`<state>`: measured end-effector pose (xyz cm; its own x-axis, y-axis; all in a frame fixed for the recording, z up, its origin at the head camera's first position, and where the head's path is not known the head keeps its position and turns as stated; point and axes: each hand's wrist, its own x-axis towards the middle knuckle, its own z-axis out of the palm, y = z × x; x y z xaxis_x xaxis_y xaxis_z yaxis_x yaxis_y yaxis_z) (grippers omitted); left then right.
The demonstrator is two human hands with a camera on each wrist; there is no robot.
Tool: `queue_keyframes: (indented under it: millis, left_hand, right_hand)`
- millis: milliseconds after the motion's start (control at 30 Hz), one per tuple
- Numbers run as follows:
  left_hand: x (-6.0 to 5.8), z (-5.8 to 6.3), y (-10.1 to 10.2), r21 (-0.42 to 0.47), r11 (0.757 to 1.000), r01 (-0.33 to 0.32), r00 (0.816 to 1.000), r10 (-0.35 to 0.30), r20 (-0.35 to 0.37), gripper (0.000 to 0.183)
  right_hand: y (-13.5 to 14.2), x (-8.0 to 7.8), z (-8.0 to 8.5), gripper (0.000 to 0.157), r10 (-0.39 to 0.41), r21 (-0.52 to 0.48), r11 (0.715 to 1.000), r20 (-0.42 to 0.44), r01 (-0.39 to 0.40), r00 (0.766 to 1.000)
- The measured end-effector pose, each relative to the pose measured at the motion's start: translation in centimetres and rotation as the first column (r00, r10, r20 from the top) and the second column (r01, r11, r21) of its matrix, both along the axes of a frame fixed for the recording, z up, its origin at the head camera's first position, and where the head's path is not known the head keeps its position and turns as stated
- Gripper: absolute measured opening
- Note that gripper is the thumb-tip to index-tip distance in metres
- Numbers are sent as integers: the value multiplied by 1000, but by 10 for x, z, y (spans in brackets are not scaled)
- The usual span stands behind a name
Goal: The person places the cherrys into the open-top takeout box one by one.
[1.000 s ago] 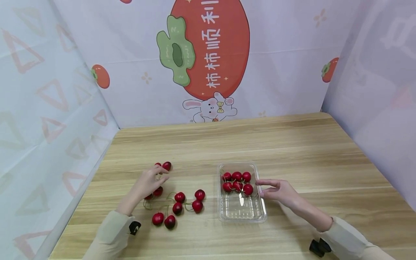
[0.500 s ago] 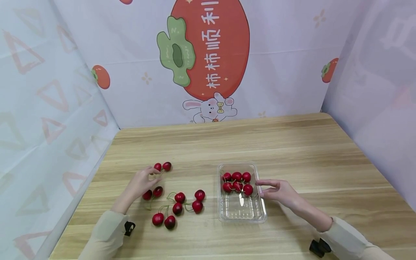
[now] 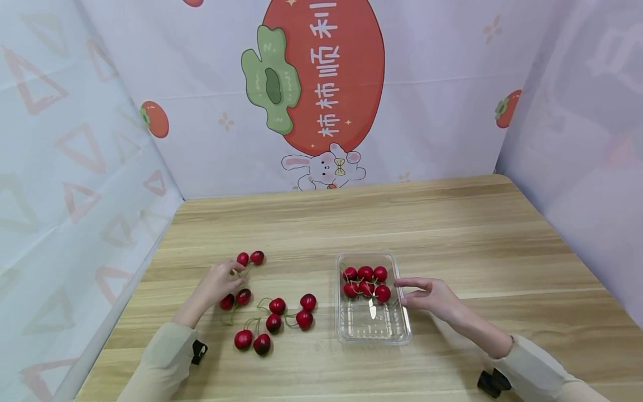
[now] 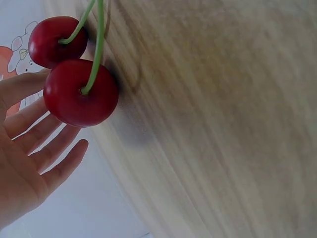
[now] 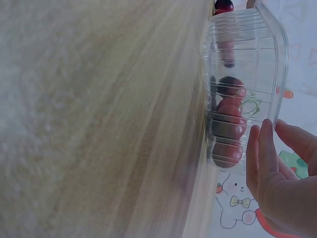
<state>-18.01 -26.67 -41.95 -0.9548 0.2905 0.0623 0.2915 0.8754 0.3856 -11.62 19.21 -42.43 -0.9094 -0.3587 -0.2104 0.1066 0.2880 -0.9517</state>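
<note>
My left hand (image 3: 217, 285) is over the left of the table, thumb and index fingertips close together at the green stems of a pair of red cherries (image 3: 250, 258). Whether they pinch the stems I cannot tell. Another cherry pair (image 3: 235, 298) lies beside this hand and, in the left wrist view, large cherries (image 4: 81, 94) hide its fingertips. My right hand (image 3: 431, 296) rests with fairly straight fingers against the right rim of a clear plastic box (image 3: 374, 329). Several cherries (image 3: 366, 273) sit in two rows in the far half of that box.
Between the left hand and the box lie more stemmed cherries: one pair (image 3: 275, 314), a pair to its right (image 3: 306, 311) and a pair nearer the front (image 3: 253, 341). Printed cloth walls (image 3: 432, 111) enclose the wooden table (image 3: 452, 223) at the back and sides.
The left hand has moved slightly left and back toward the stems of the far cherry pair, and its thumb and index finger have drawn closer. The right hand and box stay put.
</note>
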Motion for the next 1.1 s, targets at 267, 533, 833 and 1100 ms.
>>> queue_keyframes:
  millis: [267, 533, 833, 1100]
  left_hand:
    - [-5, -4, -2, -18, 1000, 1, 999, 0, 48, 23]
    - [-10, -10, -4, 5, 1000, 20, 997, -21, 70, 24]
    - [-15, -13, -5, -8, 1000, -3, 996, 4, 93, 22]
    - [-17, -11, -1, -30, 999, -10, 992, 13, 123, 18]
  right_hand:
    - [0, 0, 0, 53, -7, 8, 1000, -2, 7, 1000]
    - [0, 0, 2, 53, -7, 6, 1000, -1, 7, 1000]
    - [-1, 1, 1, 52, -8, 2, 1000, 1, 8, 1000]
    - [-1, 1, 1, 53, -11, 12, 1000, -1, 11, 1000]
